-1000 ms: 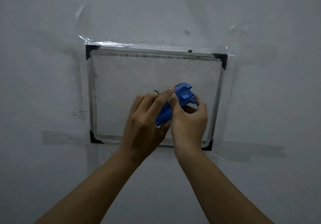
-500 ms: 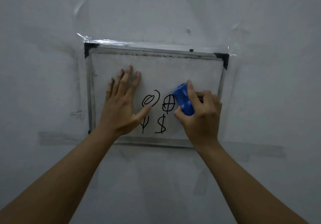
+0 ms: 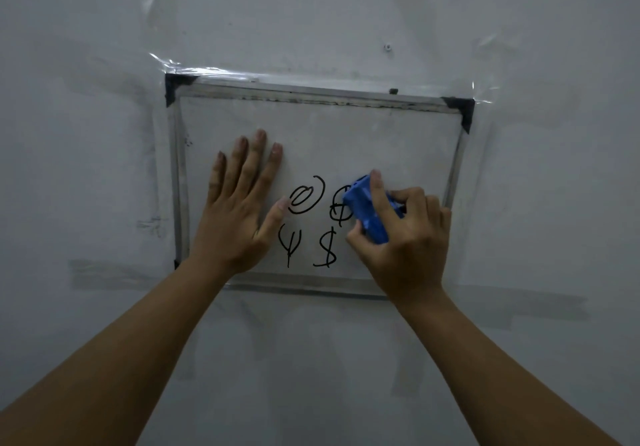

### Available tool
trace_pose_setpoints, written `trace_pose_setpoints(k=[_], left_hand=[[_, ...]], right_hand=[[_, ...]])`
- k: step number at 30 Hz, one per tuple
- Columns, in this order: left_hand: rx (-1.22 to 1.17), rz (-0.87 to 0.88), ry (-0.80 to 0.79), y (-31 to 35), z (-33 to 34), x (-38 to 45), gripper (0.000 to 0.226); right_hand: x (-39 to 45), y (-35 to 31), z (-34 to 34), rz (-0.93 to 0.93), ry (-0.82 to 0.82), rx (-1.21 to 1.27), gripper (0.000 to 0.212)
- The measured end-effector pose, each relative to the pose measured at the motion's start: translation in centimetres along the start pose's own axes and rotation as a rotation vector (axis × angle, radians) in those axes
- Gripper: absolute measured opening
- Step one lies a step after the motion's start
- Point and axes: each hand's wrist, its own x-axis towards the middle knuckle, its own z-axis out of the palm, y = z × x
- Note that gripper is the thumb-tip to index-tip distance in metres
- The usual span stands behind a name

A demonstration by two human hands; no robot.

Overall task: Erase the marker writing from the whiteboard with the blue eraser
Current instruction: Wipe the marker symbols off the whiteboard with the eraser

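Note:
A small whiteboard [image 3: 346, 127] with a metal frame and black corners is taped to a grey wall. Black marker symbols [image 3: 304, 199] sit in its lower middle: a round sign, a crossed circle, a forked sign and a dollar sign. My right hand [image 3: 405, 234] grips the blue eraser [image 3: 363, 210] and presses it onto the right part of the crossed circle. My left hand [image 3: 242, 203] lies flat on the board's left part, fingers spread, thumb beside the round sign.
Clear tape [image 3: 214, 71] runs along the board's top edge onto the wall. A small screw [image 3: 388, 47] sticks out of the wall above the board. Grey tape marks [image 3: 104, 272] flank the board's lower edge.
My left hand let go of the eraser and moved left to rest flat on the board. My right hand brought the eraser onto the crossed circle, and the symbols came into sight.

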Motion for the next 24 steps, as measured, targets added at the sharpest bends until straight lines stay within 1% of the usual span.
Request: trace_pose_setpoints(k=[4, 6, 8, 10, 11, 12, 15, 17, 21, 22, 24], left_hand=[[0.035, 0.015, 0.002, -0.2, 0.3, 0.0, 0.081], [0.056, 0.031, -0.021, -0.3, 0.4, 0.1, 0.090], [0.069, 0.056, -0.034, -0.7, 0.3, 0.1, 0.092], [0.078, 0.071, -0.030, -1.1, 0.1, 0.0, 0.087], [0.080, 0.074, -0.029, -1.2, 0.0, 0.0, 0.085], [0.078, 0.076, -0.028, -1.2, 0.0, 0.0, 0.082], [0.063, 0.070, 0.003, -1.0, 0.2, -0.1, 0.073], [0.053, 0.061, 0.055, -0.9, 0.5, -0.2, 0.065], [0.065, 0.072, 0.148, -1.1, 1.2, -0.3, 0.060], [0.070, 0.074, 0.171, -1.1, 1.5, -0.2, 0.059], [0.072, 0.071, 0.206, -1.1, 2.0, -0.1, 0.058]], right_hand=[[1.4, -0.1, 0.5, 0.105, 0.067, 0.002, 0.060], [0.1, -0.7, 0.7, 0.057, 0.051, -0.014, 0.059], [-1.2, -0.9, 0.7, -0.042, 0.042, -0.023, 0.057], [-0.7, -0.4, 0.7, -0.118, 0.051, -0.024, 0.055], [0.0, -0.1, 0.8, -0.125, 0.052, -0.028, 0.055], [0.7, 0.1, 0.9, -0.104, 0.054, -0.032, 0.055], [1.3, -0.4, 1.0, 0.035, 0.078, -0.028, 0.057], [0.1, -1.1, 1.1, 0.028, 0.071, -0.007, 0.058], [-0.5, -0.5, 0.9, -0.090, 0.036, 0.015, 0.057], [0.2, -0.3, 0.9, -0.081, 0.044, 0.013, 0.057], [1.2, -0.3, 1.0, 0.000, 0.071, -0.006, 0.057]])
